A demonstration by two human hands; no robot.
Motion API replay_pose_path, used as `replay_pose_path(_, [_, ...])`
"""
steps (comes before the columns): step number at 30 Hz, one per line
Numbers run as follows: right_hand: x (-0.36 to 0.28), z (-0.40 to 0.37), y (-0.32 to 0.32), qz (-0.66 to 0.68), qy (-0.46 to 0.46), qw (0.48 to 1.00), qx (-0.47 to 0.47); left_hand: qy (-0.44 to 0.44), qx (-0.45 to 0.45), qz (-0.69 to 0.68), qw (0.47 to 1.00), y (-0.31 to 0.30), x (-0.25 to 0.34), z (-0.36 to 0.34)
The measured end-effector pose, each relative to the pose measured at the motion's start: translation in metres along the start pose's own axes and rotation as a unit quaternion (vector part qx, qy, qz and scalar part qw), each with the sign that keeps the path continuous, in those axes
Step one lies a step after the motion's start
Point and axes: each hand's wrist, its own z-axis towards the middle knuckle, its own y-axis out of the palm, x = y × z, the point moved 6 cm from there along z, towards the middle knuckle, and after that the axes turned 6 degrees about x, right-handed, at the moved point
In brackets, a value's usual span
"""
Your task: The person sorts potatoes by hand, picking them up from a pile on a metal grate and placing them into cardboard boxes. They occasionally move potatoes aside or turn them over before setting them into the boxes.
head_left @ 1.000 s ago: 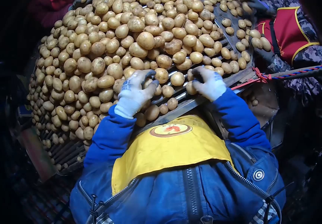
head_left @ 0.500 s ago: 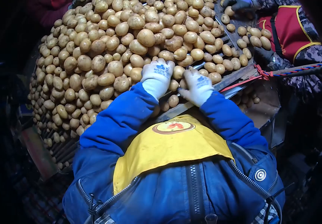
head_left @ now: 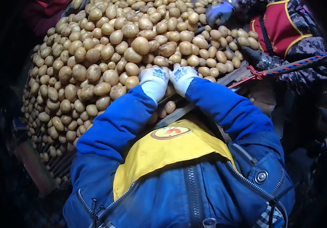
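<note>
My left hand [head_left: 154,80], in a white glove with blue print, rests at the near edge of a large heap of potatoes [head_left: 110,77]. Close against it is my right hand [head_left: 182,78] in a matching glove, the two nearly touching at the thumbs. Both hands show their backs, with fingers curled downward among the potatoes. Whatever lies under the fingers is hidden. Just beyond the hands sits a potato [head_left: 160,60], and another potato [head_left: 170,107] lies below them beside a metal rail [head_left: 176,116].
At the upper right, a co-worker's gloved hand [head_left: 219,13] reaches over the potatoes, near a red apron [head_left: 279,26]. A bar wrapped in red and blue cord [head_left: 302,70] juts out to the right. A board [head_left: 36,167] stands at the lower left, beside slatted rods [head_left: 63,163].
My right hand has moved left, up against my left hand, and the potato between them is out of sight. The co-worker's hand has come further in over the heap. The view has shifted slightly.
</note>
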Motion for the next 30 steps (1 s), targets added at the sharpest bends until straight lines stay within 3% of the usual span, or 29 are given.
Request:
replay_pose_path(2, [0.008, -0.003, -0.007, 0.004, -0.003, 1.000, 0.009, 0.003, 0.005, -0.048, 0.999, -0.009, -0.005, 0.001])
replay_pose_path(4, [0.015, -0.014, -0.015, 0.136, 0.009, 0.988, 0.076, -0.018, -0.011, -0.119, 0.993, -0.014, -0.016, -0.001])
replay_pose_path(5, [0.018, -0.020, -0.029, 0.238, 0.037, 0.969, 0.065, -0.041, 0.022, -0.135, 0.990, -0.017, -0.021, -0.003])
replay_pose_path(7, [0.027, -0.016, -0.014, 0.484, 0.091, 0.866, 0.082, -0.086, 0.029, -0.259, 0.962, -0.021, -0.035, -0.002])
replay_pose_path(8, [0.031, -0.013, -0.001, 0.588, 0.114, 0.794, 0.103, -0.110, 0.033, -0.341, 0.933, -0.022, -0.044, -0.004])
replay_pose_path(9, [0.031, -0.010, 0.004, 0.706, 0.086, 0.688, 0.147, -0.120, 0.060, -0.356, 0.925, -0.037, -0.052, -0.008])
replay_pose_path(10, [0.033, -0.010, 0.013, 0.790, 0.078, 0.589, 0.150, -0.128, 0.097, -0.448, 0.880, -0.031, -0.063, -0.011])
replay_pose_path(11, [0.028, -0.022, 0.009, 0.853, 0.087, 0.504, 0.103, -0.137, 0.070, -0.551, 0.820, -0.039, -0.065, -0.017])
replay_pose_path(13, [0.021, -0.043, 0.014, 0.936, 0.052, 0.348, 0.027, -0.127, 0.026, -0.742, 0.657, -0.048, -0.047, -0.025])
replay_pose_path(14, [0.017, -0.063, -0.002, 0.932, 0.047, 0.359, 0.010, -0.111, 0.008, -0.826, 0.553, -0.048, -0.030, -0.029])
replay_pose_path(15, [0.017, -0.074, 0.009, 0.950, 0.046, 0.307, 0.028, -0.110, -0.066, -0.849, 0.513, -0.045, -0.011, -0.033])
replay_pose_path(16, [0.018, -0.084, 0.018, 0.965, 0.043, 0.256, 0.046, -0.120, -0.075, -0.858, 0.494, -0.044, 0.011, -0.033])
replay_pose_path(18, [0.033, -0.113, 0.021, 0.960, 0.045, 0.257, 0.101, -0.127, -0.101, -0.868, 0.469, -0.044, 0.057, -0.027])
replay_pose_path(20, [0.054, -0.161, 0.008, 0.960, 0.055, 0.234, 0.143, -0.067, -0.218, -0.894, 0.386, -0.067, 0.115, -0.034])
replay_pose_path(21, [0.064, -0.182, 0.002, 0.958, 0.072, 0.231, 0.153, -0.103, -0.246, -0.874, 0.406, -0.040, 0.133, -0.029])
replay_pose_path(22, [0.076, -0.202, 0.002, 0.956, 0.088, 0.229, 0.162, -0.146, -0.287, -0.868, 0.377, -0.044, 0.154, -0.034])
replay_pose_path(23, [0.094, -0.221, 0.024, 0.947, 0.092, 0.254, 0.176, -0.089, -0.333, -0.874, 0.342, -0.045, 0.177, -0.033])
replay_pose_path(24, [0.115, -0.239, 0.044, 0.917, 0.184, 0.300, 0.189, -0.033, -0.376, -0.875, 0.303, -0.047, 0.195, -0.032])
replay_pose_path(25, [0.133, -0.258, 0.055, 0.887, 0.260, 0.287, 0.250, 0.119, -0.368, -0.878, 0.283, -0.078, 0.206, -0.034])
replay_pose_path(26, [0.149, -0.280, 0.065, 0.849, 0.335, 0.271, 0.305, -0.059, -0.343, -0.883, 0.315, -0.041, 0.210, -0.029])
replay_pose_path(28, [0.195, -0.321, 0.093, 0.756, 0.311, 0.413, 0.402, -0.003, -0.385, -0.906, 0.173, -0.022, 0.226, -0.021])
replay_pose_path(29, [0.199, -0.338, 0.083, 0.739, 0.325, 0.414, 0.422, -0.005, -0.385, -0.906, 0.174, -0.024, 0.224, -0.023])
replay_pose_path(30, [0.198, -0.352, 0.065, 0.723, 0.336, 0.415, 0.439, 0.015, -0.362, -0.906, 0.220, -0.031, 0.215, -0.023])
